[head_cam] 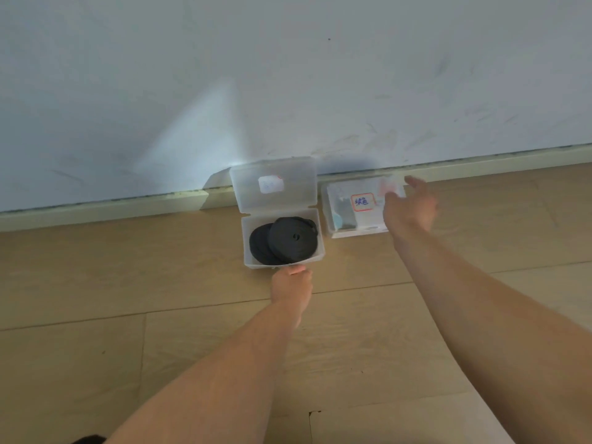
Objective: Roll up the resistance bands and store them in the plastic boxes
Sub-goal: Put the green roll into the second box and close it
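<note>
Rolled black bands (283, 240), two of them overlapping, lie in the open box (253, 251) just beyond the left hand (291, 283). That hand touches the box's near wall with curled fingers; whether it actually grips the wall I cannot tell. The lid (272, 184) stands up against the wall (288, 75). To the right, the right hand (408, 206), fingers loosely spread and blurred, hovers at the closed box (339, 216) with a red-bordered label (362, 201), on the wooden floor (128, 283).

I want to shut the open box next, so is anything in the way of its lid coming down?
Possibly. The top black band roll leans on another roll and looks level with the open box's rim. The lid might catch on it.
</note>
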Demonstrator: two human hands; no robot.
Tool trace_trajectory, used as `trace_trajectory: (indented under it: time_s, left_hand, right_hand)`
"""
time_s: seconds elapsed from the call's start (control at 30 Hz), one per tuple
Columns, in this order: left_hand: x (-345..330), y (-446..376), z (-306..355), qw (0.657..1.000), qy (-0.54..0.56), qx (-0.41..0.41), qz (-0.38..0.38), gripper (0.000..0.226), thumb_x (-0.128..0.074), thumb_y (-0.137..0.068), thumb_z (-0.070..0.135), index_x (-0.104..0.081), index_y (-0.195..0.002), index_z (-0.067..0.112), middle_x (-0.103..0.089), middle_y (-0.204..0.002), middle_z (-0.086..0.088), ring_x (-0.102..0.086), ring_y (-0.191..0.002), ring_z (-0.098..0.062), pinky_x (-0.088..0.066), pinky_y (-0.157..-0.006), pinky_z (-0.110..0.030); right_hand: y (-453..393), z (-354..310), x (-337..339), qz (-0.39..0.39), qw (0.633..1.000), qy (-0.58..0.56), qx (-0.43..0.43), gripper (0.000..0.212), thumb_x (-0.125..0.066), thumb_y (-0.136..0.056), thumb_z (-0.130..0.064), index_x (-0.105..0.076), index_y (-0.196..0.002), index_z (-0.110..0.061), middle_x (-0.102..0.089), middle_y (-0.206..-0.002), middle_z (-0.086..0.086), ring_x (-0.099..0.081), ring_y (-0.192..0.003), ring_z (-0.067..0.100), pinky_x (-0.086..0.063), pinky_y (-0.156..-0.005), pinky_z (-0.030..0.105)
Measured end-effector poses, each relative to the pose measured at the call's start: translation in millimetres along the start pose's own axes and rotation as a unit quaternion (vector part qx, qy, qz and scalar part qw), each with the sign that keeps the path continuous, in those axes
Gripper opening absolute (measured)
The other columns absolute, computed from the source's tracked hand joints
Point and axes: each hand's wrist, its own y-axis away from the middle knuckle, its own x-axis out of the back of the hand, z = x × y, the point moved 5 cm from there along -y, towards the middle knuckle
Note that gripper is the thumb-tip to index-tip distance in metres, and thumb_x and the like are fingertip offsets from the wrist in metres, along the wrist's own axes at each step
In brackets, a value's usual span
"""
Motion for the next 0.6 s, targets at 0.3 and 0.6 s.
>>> trace_trajectory:
  time_s: [0.3, 0.6]
  left_hand:
    - [109.0, -5.8, 20.4, 0.965, -0.189, -0.092, 0.156, 0.099, -0.090, -0.072, 0.024, -0.031, -0.151, 0.018, -0.055, -0.131, 0.000, -0.058, -0.112, -0.023, -0.047, -0.086, -0.035]
    - [123.3, -5.8, 36.9, 0.923, -0.308, -0.210, 0.091, 0.136, -0.090, -0.068, 0.017, 0.007, -0.160, 0.035, -0.017, -0.169, -0.004, -0.022, -0.154, -0.026, -0.030, -0.121, -0.048]
  right_hand:
    - [57.3, -84.5, -87.5, -0.300, 0.947, 0.013, 0.112, 0.066, -0.067, -0.091, -0.051, -0.042, -0.147, -0.025, -0.052, -0.144, -0.004, -0.055, -0.124, 0.017, -0.045, -0.093, 0.030]
    - [89.0, -55.4, -84.1, -0.363, 0.836, 0.283, 0.299, 0.037, -0.078, -0.070, -0.066, -0.073, -0.079, -0.030, -0.063, -0.127, -0.004, -0.050, -0.127, 0.018, -0.043, -0.102, 0.035]
